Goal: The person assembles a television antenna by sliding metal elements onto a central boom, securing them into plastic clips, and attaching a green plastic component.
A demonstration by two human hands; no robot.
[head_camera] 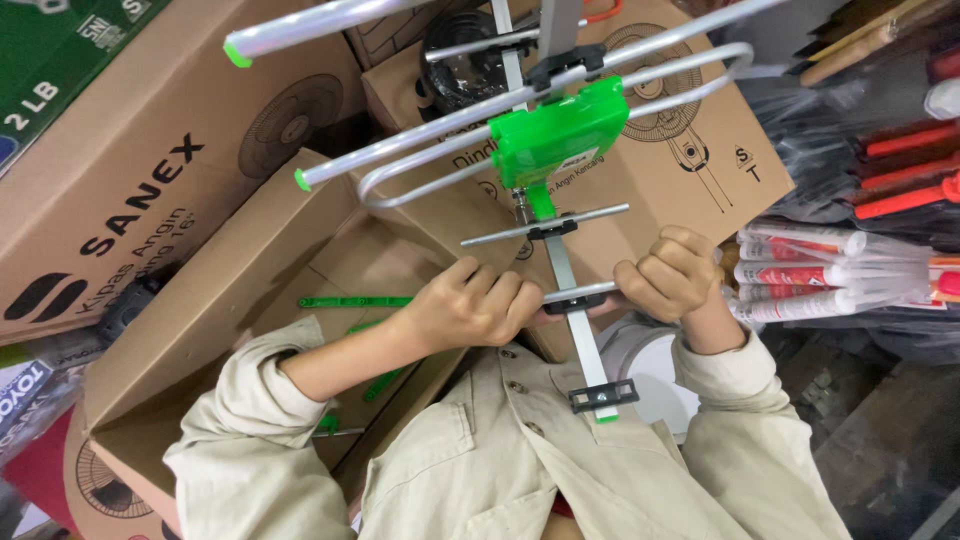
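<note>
Both hands close around one short cross rod [580,294] of a TV antenna [556,140]; the left hand [470,303] is fisted on the rod's left end, the right hand [668,274] fisted on its right end, knuckles up, so the rod runs side to side between them and only its middle shows, where a black clip [572,303] pins it to the flat metal boom [578,330]; the boom's long axis runs away from the chest, from a green-tipped near end by a second black clip [604,396], past the hands and a free cross rod [545,226] just beyond them, up to the green plastic housing [558,135] with its looped and straight aluminium tubes [400,150]; so the bulk of the antenna lies beyond the hands, and both hands sit about equally near the boom, one on each side; beige sleeves [250,440] cover the arms; an open cardboard box [250,300] with green plastic strips [352,301] lies just left of the left hand; packaged tubes [800,270] lie to the right
</note>
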